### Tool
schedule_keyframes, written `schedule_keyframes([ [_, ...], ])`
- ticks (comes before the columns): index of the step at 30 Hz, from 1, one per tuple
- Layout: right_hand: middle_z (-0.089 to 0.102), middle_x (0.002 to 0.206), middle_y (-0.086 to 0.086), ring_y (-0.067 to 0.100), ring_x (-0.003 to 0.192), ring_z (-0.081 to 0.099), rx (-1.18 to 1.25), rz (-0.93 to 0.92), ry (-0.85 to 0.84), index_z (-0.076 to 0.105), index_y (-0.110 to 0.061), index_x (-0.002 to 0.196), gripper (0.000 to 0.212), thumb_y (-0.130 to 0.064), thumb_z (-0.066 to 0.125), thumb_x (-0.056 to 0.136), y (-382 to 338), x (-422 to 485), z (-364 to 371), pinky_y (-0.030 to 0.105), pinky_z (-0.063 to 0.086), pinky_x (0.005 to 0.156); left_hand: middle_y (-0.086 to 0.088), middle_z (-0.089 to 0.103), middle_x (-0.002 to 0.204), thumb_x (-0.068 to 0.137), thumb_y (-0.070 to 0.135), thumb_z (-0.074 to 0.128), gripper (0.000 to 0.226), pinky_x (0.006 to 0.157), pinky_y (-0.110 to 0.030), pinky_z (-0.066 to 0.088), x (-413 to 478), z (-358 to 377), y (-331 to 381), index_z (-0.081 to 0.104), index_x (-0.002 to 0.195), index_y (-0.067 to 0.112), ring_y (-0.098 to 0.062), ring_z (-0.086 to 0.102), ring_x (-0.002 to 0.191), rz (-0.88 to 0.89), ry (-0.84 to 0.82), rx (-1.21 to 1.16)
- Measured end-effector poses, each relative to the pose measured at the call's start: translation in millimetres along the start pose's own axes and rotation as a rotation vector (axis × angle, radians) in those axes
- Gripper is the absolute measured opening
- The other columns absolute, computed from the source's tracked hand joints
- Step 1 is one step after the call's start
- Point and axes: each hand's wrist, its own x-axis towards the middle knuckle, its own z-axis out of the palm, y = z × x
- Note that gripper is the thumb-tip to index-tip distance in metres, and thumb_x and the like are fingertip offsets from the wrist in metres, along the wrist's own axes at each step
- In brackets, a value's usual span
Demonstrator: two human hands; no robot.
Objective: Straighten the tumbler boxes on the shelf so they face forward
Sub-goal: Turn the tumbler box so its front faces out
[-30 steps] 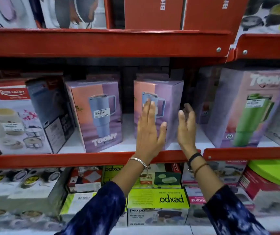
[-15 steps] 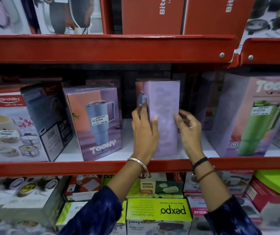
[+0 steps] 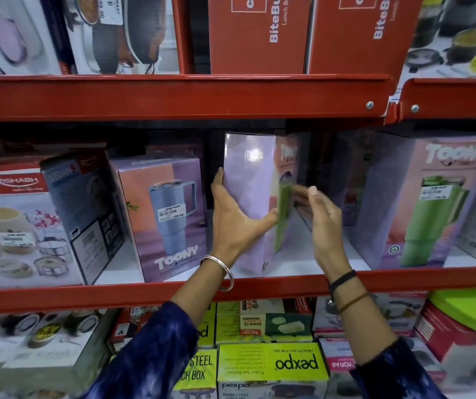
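On the middle shelf point(image 3: 87, 298) stand three lilac Toony tumbler boxes. The left box point(image 3: 167, 214) shows a blue tumbler and faces forward, slightly angled. The right box point(image 3: 426, 203) shows a green tumbler and is angled left. The middle box point(image 3: 248, 180) is turned so its plain lilac side faces me; a green tumbler face shows edge-on at its right. My left hand point(image 3: 231, 223) grips this box, thumb on its left edge and fingers across the front. My right hand point(image 3: 323, 223) is blurred beside its right face with fingers spread; whether they touch it is unclear.
A Rishabh casserole box point(image 3: 9, 223) and a dark blue box point(image 3: 87, 208) stand at the left. More lilac boxes sit behind. The red shelf beam point(image 3: 173, 96) above carries BiteBuddy lunch boxes. Pexpo boxes point(image 3: 271, 367) fill the shelf below.
The middle box has been turned on the shelf from its blue-tumbler face to its plain side, with a green-tumbler face coming round at the right. My right hand has moved off its right side.
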Motion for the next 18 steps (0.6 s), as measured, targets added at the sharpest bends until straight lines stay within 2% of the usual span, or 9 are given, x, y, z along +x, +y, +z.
schedule_keyframes([
  [2,0.060,0.126,0.004,0.011,0.112,0.057,-0.019,0.064,0.027,0.055,-0.015,0.123,0.031,-0.024,0.051,0.094,7,11,-3,0.021,0.045,0.095,-0.005,0.025,0.147,0.060,0.030,0.080,0.107,0.101,0.003,0.016,0,-1,-1,0.012,0.141,0.013,-0.003,0.024,0.131,0.013,-0.022,-0.057],
  [3,0.058,0.128,0.005,0.012,0.114,0.055,-0.017,0.115,-0.003,0.052,-0.017,0.127,0.035,-0.024,0.053,0.093,9,15,-4,0.025,0.044,0.099,-0.006,0.025,0.147,0.061,0.027,0.080,0.104,0.107,-0.003,0.018,0,-1,-2,0.013,0.140,0.013,-0.008,0.025,0.134,0.019,-0.038,-0.085],
  [5,0.064,0.117,0.004,0.019,0.111,0.058,-0.024,0.159,-0.091,0.058,-0.022,0.116,0.024,-0.024,0.052,0.093,13,20,-6,0.043,0.044,0.103,-0.004,0.024,0.148,0.061,0.027,0.079,0.103,0.113,-0.018,0.022,0,-1,-5,0.014,0.140,0.016,-0.011,0.024,0.138,0.016,-0.078,-0.141],
  [6,0.067,0.107,0.001,0.020,0.106,0.061,-0.041,0.140,-0.123,0.061,-0.024,0.108,0.018,-0.023,0.052,0.093,13,19,-7,0.048,0.045,0.102,0.000,0.022,0.149,0.061,0.032,0.077,0.103,0.114,-0.021,0.021,0,-2,-7,0.013,0.142,0.019,-0.009,0.022,0.139,0.008,-0.096,-0.157],
  [8,0.070,0.099,-0.005,0.019,0.099,0.064,-0.066,0.085,-0.126,0.064,-0.024,0.103,0.016,-0.021,0.054,0.092,14,15,-9,0.051,0.049,0.097,0.005,0.017,0.153,0.065,0.039,0.070,0.101,0.114,-0.019,0.017,2,-4,-14,0.011,0.145,0.022,-0.004,0.017,0.141,0.005,-0.123,-0.140],
  [13,0.075,0.099,-0.012,0.020,0.102,0.067,-0.077,0.058,-0.080,0.069,-0.030,0.102,0.024,-0.036,0.065,0.079,25,3,-12,0.054,0.050,0.095,0.009,0.007,0.155,0.084,0.027,0.065,0.086,0.107,-0.003,0.010,-2,-9,-26,0.008,0.148,0.024,0.005,0.009,0.139,0.058,-0.177,-0.033],
  [14,0.074,0.102,-0.011,0.020,0.104,0.066,-0.078,0.053,-0.064,0.070,-0.031,0.102,0.026,-0.038,0.067,0.078,28,2,-11,0.053,0.050,0.096,0.009,0.008,0.154,0.086,0.030,0.063,0.083,0.106,-0.003,0.012,-4,-9,-28,0.008,0.148,0.026,0.004,0.012,0.138,0.052,-0.180,-0.016],
  [16,0.073,0.108,-0.005,0.019,0.106,0.065,-0.086,0.047,-0.038,0.069,-0.030,0.107,0.030,-0.036,0.069,0.078,32,1,-11,0.050,0.049,0.098,0.006,0.013,0.152,0.087,0.035,0.060,0.078,0.107,-0.013,0.018,-6,-8,-33,0.011,0.148,0.028,-0.001,0.020,0.135,0.026,-0.175,0.015],
  [18,0.070,0.114,0.004,0.017,0.108,0.064,-0.121,0.049,-0.015,0.066,-0.022,0.115,0.036,-0.031,0.068,0.081,38,1,-10,0.049,0.049,0.099,0.001,0.019,0.151,0.088,0.035,0.059,0.073,0.107,-0.020,0.024,-5,-8,-39,0.018,0.147,0.026,-0.004,0.027,0.131,-0.011,-0.170,0.037],
])
